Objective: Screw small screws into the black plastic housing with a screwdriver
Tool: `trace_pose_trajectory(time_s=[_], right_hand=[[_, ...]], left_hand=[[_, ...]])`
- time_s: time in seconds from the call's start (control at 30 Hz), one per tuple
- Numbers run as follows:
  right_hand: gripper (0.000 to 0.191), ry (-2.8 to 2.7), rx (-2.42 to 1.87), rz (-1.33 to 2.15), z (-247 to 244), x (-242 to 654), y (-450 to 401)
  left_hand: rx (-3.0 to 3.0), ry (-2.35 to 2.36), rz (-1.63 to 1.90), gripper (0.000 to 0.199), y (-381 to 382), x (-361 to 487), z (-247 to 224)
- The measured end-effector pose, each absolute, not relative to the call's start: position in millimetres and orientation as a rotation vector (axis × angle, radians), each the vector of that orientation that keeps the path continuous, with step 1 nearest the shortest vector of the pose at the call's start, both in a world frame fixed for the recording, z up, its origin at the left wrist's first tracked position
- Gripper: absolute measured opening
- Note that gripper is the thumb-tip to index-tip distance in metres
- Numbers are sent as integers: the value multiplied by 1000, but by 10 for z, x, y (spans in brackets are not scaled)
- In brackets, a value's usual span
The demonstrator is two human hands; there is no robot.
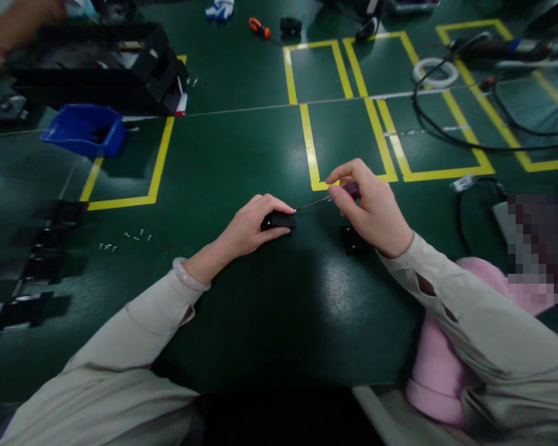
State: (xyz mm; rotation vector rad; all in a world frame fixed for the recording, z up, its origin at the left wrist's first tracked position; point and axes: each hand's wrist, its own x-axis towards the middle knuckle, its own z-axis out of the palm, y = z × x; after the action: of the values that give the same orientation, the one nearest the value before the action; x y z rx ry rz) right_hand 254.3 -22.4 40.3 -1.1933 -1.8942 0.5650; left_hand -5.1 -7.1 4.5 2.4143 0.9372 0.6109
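Observation:
My left hand (255, 224) is closed around a small black block-shaped part (279, 220), steadying it on the green table. In my right hand (369, 207) is a screwdriver (349, 189) with a dark handle, gripped between thumb and fingers. Its thin shaft slants down to the left, and the tip meets the upper right corner of the black part. A tiny bright spot shows at the tip; I cannot tell if it is a screw. Just below my right hand lies a second black part (351, 240), partly covered by the hand.
Several small screws (108, 247) lie to the left, beside a row of black parts (44, 254). A blue bin (86, 130) and a black crate (93, 68) stand at back left, near another person's arm (12, 34). Cables (446, 133) and a tape roll (434, 73) lie right.

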Motion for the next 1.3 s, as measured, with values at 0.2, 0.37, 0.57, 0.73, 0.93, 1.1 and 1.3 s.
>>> trace_pose_trajectory(time_s=[0.2, 0.37, 0.57, 0.73, 0.93, 1.1, 1.3], right_hand=[[7, -1909, -1191, 563, 414, 2539, -234], [5, -1905, -1186, 577, 422, 2540, -231], [5, -1923, -1213, 562, 418, 2547, -227], [6, -1922, -1209, 533, 417, 2543, -228], [4, -1922, -1213, 562, 418, 2538, -235], [11, -1911, -1213, 557, 420, 2539, -239], [9, -1905, -1222, 575, 433, 2534, -236]], left_hand=[[2421, 933, 618, 30, -69, -52, 51], [2417, 936, 613, 31, -69, -55, 45], [2418, 944, 613, 30, -71, -45, 38], [2416, 945, 610, 30, -65, -41, 46], [2419, 934, 624, 30, -71, -36, 39], [2415, 929, 621, 30, -77, -43, 46], [2403, 945, 603, 30, -68, -45, 52]])
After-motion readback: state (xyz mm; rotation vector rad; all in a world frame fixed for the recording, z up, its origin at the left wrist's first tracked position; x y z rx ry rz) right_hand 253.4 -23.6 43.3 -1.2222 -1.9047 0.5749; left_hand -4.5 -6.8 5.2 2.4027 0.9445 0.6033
